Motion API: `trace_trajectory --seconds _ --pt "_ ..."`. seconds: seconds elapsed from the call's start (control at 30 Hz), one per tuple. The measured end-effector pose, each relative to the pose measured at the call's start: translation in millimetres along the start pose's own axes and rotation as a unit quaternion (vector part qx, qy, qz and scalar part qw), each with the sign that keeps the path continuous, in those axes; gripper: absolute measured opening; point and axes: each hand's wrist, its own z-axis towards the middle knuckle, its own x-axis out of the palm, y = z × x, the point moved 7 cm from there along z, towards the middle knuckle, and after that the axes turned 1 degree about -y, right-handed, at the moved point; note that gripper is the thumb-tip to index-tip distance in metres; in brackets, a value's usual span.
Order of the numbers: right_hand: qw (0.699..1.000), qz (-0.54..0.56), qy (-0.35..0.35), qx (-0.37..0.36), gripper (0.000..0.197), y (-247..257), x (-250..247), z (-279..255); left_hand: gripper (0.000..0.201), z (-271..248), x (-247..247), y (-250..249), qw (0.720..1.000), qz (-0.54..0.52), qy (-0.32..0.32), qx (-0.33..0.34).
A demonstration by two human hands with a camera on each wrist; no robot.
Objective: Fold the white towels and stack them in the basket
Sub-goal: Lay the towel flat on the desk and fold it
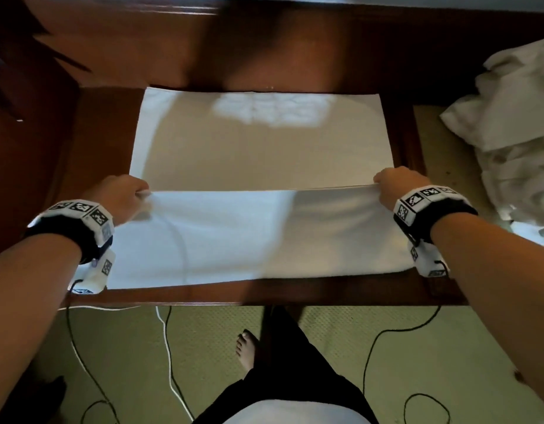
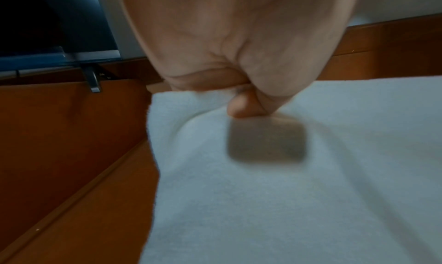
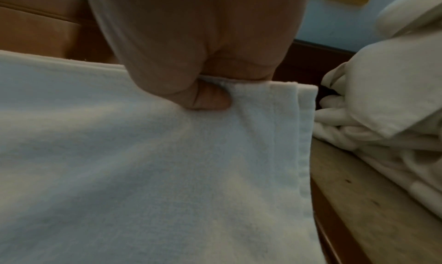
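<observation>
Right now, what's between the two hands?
Only the white towel: its lifted edge runs taut from left hand to right hand, seen in the head view.

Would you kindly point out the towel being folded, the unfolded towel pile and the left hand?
towel being folded point(image 1: 249, 234), head view, lifted near half.
unfolded towel pile point(image 1: 515, 133), head view, crumpled middle.
left hand point(image 1: 124, 194), head view, back of hand.

A brown wooden table point(image 1: 203, 296) stands on a green carpet point(image 1: 325, 347). Black wires point(image 1: 387, 335) and a white wire point(image 1: 168, 356) lie on the carpet by the table's near edge.
</observation>
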Motion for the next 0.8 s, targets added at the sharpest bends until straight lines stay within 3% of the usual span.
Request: trace_trajectory --seconds 0.23,0.3,0.4,0.47,0.57,0.67,0.8 --pt "0.999 0.034 -0.022 -0.003 0.034 3.4 -5.0 67.7 0.019 52.7 -6.7 -16.3 0.999 0.013 -0.029 -0.013" --pt "0.988 0.057 -0.143 -0.015 0.034 2.3 1.9 68.7 0.02 51.4 -4.9 -23.1 0.997 0.003 -0.079 -0.02" --pt "0.948 0.132 -0.289 -0.027 0.042 9.8 29.5 41.1 0.054 29.7 20.0 -29.0 0.993 -0.033 -0.112 -0.017" --pt "0.95 0.157 -0.267 -0.047 0.05 27.7 61.9 22.4 0.066 5.2 58.3 -41.0 0.997 -0.038 -0.062 0.025" --pt "0.979 0.14 -0.132 -0.069 0.066 53.3 121.2 -5.2 0.076 -44.6 124.8 -46.0 0.998 -0.019 0.02 0.048" --pt "0.987 0.093 -0.093 -0.094 0.071 59.7 162.7 -37.5 0.075 -90.9 158.9 -35.5 0.999 -0.033 0.029 0.013" --pt "0.988 0.087 -0.084 -0.096 0.073 58.5 173.7 -60.8 0.079 -120.3 168.3 -30.4 1.0 -0.024 0.017 0.004"
